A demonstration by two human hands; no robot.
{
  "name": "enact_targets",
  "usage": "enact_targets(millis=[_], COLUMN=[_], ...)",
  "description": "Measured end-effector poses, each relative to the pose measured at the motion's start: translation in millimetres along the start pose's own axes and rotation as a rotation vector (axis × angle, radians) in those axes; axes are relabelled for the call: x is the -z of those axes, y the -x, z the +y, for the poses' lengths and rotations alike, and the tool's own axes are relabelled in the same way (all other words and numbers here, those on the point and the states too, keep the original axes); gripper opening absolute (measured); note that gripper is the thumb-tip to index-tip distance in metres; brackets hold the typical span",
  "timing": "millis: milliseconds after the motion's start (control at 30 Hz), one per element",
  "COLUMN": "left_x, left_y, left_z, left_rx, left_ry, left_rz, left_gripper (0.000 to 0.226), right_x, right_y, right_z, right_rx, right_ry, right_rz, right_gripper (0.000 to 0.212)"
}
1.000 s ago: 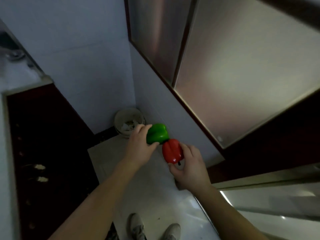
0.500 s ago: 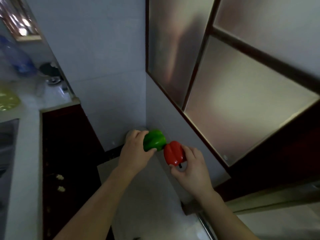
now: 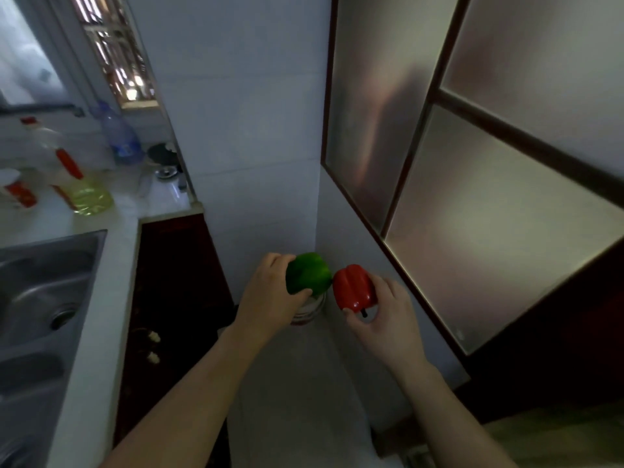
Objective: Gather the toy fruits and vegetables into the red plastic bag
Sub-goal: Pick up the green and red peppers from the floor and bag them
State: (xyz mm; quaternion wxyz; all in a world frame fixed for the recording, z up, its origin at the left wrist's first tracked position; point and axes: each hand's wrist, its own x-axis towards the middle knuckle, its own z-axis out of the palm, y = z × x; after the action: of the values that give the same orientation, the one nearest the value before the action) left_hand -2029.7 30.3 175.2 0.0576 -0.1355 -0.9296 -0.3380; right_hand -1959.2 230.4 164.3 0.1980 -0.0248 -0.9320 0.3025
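Gripping peppers (image 3: 309, 273), both hands (image 3: 270, 298) raised

We cannot see the near side of the green pepper (image 3: 309, 273); the left grip (image 3: 270, 298) covers it. Below that grip, a pale container (image 3: 309, 314) shows only a sliver. Far left of both grips, the sink (image 3: 44, 285) runs off frame and the bottles (image 3: 81, 184) are blurred, labels unreadable.

I'm looking at a home kitchen. A steel sink (image 3: 40, 285) sits in a white counter (image 3: 111, 265), oil bottle (image 3: 72, 177) beside tiled walls (image 3: 243, 130).
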Motion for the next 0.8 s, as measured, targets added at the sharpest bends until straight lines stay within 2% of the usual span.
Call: enact_targets(millis=[400,800], left_x=[8,55], left_y=[34,125], left_z=[43,39], left_rx=[0.178,0.416], left_ry=[-0.029,-0.165], left_rz=[0.149,0.415], left_gripper=[0.058,0.066], right_x=[27,6], right_y=[-34,-16], right_z=[21,-41], right_rx=[0.181,0.463], right_ry=[-0.088,-0.246], right_rz=[-0.091,-0.315], right_gripper=[0.073,0.071])
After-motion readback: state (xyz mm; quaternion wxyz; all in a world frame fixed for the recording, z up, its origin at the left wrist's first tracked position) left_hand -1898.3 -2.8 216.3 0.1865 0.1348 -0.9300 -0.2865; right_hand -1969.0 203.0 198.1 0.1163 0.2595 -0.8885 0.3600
